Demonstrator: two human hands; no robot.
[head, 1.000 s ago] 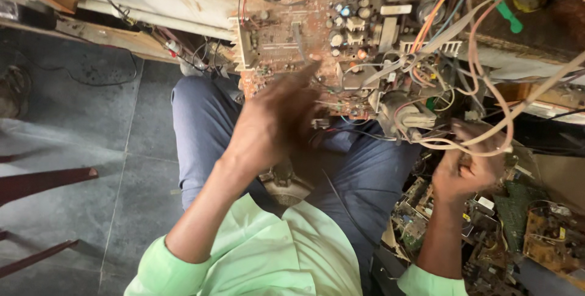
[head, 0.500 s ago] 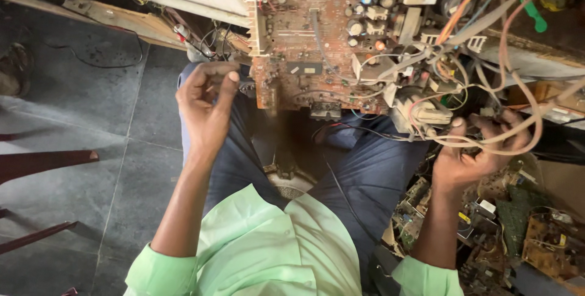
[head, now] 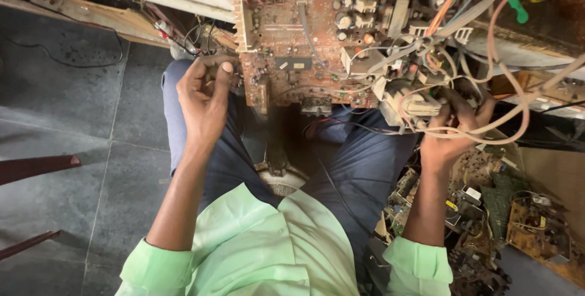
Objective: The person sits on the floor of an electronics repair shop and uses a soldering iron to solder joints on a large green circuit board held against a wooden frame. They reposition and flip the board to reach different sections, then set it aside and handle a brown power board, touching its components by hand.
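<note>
**Hands steady a bare circuit board**

Over my lap, the board (head: pixel 317 46) hangs; my left hand (head: pixel 204 98) pinches its left edge, my right hand (head: pixel 451 131) clutches wires (head: pixel 487 58). Stiff, light, fragile, I judge: hold edges, not components.
</note>
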